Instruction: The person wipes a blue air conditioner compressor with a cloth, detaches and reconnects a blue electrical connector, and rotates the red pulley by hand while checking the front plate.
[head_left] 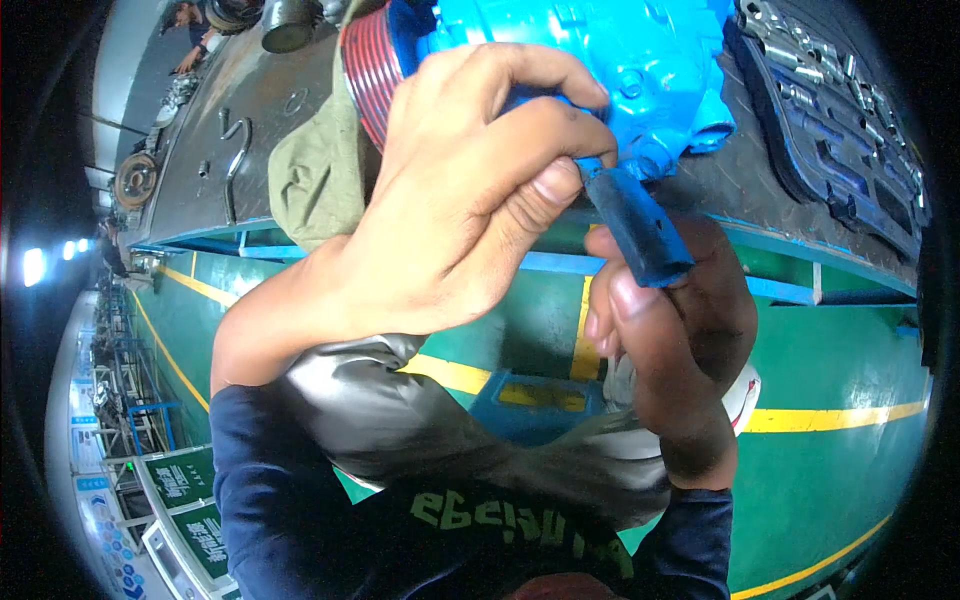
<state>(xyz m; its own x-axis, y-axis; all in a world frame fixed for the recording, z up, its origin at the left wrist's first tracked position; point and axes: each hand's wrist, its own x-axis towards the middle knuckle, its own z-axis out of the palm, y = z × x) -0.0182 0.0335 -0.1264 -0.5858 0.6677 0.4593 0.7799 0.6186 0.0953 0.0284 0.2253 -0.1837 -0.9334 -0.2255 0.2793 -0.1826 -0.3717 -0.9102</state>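
One dark tube [643, 228] is pinched by the left hand [460, 200], likely for steadiness (whether the right hand [693, 325] grips can't be told).

At right, 1 socket tray [780, 130]; at left, 1 bent pipe [229, 185]; below, yellow lines [830, 418] cross the green floor [830, 350].
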